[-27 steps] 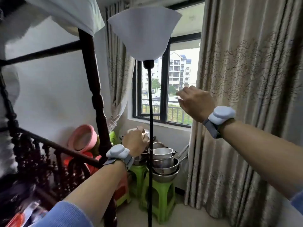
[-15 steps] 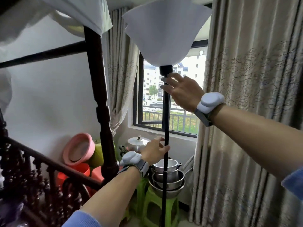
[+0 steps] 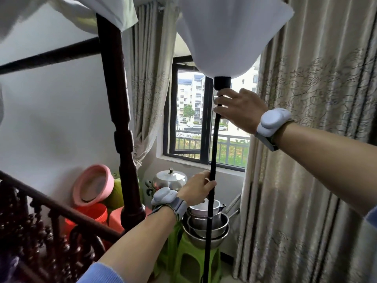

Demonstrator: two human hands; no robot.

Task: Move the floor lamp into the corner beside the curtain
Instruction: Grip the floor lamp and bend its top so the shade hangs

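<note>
Both hands grip the floor lamp [image 3: 212, 152] pole at frame centre — right hand [image 3: 238, 111] high, left hand [image 3: 196, 189] low — advise keeping it vertical, clear of stacked pots [image 3: 206, 225].

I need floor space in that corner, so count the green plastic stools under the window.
2. One bright green plastic stool stands nearer, under the stacked steel basins, behind the black lamp pole. The second stands left of it, partly hidden. More may hide behind the dark wooden bedpost.

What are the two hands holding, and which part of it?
Both grip the black pole of the white-shaded floor lamp: the right hand just under the shade, the left hand lower down.
</note>
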